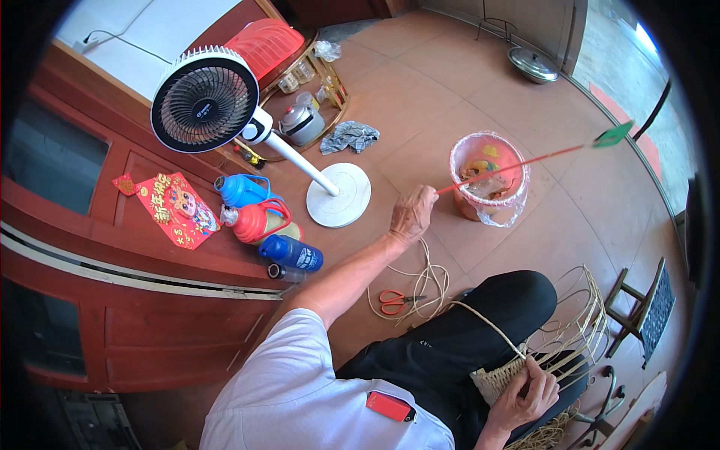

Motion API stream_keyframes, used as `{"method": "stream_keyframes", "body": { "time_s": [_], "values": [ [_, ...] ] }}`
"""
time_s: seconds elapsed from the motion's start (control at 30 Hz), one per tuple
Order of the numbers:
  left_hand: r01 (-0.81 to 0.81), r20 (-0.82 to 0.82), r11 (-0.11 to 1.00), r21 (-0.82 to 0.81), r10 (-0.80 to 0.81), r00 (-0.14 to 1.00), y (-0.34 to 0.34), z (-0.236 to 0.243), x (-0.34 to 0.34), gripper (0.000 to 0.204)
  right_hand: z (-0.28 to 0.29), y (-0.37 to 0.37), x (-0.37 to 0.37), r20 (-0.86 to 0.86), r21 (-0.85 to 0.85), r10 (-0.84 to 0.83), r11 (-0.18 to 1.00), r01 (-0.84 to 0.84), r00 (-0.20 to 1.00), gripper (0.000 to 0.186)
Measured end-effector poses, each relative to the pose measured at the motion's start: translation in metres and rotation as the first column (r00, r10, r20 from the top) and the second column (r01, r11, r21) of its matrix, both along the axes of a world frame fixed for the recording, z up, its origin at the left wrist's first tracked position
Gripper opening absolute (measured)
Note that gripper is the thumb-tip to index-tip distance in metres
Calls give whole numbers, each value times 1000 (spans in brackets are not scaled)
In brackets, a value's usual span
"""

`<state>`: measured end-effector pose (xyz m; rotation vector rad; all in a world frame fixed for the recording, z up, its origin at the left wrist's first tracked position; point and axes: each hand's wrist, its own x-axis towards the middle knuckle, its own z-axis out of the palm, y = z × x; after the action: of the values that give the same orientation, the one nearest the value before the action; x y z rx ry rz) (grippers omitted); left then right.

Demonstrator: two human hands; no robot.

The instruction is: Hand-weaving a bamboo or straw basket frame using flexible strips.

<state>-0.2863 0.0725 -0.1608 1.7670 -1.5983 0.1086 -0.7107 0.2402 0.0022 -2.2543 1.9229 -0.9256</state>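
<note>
1. The left hand (412, 216) is raised, its fingers curled tightly around the red handle of a fly swatter (613, 135), whose green head points far out to the right of them.
2. The right hand (523, 401) rests at the lap, its fingers pinched on the edge of a straw-coloured woven piece (495, 382); loose strands (594, 319) fan out to their right.
3. Just right of the left fingers, under the swatter's handle, stands a plastic-lined bucket (466, 208).
4. Nearer the body than those fingers, orange-handled scissors (394, 302) lie on the floor; a white fan (204, 109) stands to their left.
</note>
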Motion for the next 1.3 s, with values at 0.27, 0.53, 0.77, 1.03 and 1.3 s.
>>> {"method": "stream_keyframes", "body": {
  "time_s": [0.27, 0.53, 0.77, 1.03, 1.3],
  "values": [
    [-183, -70, 933, -309, 169, 983, -35, 85, 140, 23, 14, -5, 5, -54, -66, 52, 996, -56, 997, 13],
    [-774, -265, 399, 491, 915, 304, -54, 30, 355, 30, 23, -17, 18, -76, -111, 29, 993, -38, 997, 18],
    [-532, -657, 688, 495, 696, 289, -31, -136, 195, 35, 23, -15, 18, -86, -120, 54, 991, -64, 995, 24],
    [-178, -808, 927, 331, 376, 453, 24, -56, 25, 50, 24, -16, 18, -69, -118, 47, 992, -55, 996, 20],
    [75, -659, 896, 438, 263, 705, 5, -44, -17, 46, 24, -14, 18, -47, -116, 51, 992, -56, 998, 18]
  ]
}}
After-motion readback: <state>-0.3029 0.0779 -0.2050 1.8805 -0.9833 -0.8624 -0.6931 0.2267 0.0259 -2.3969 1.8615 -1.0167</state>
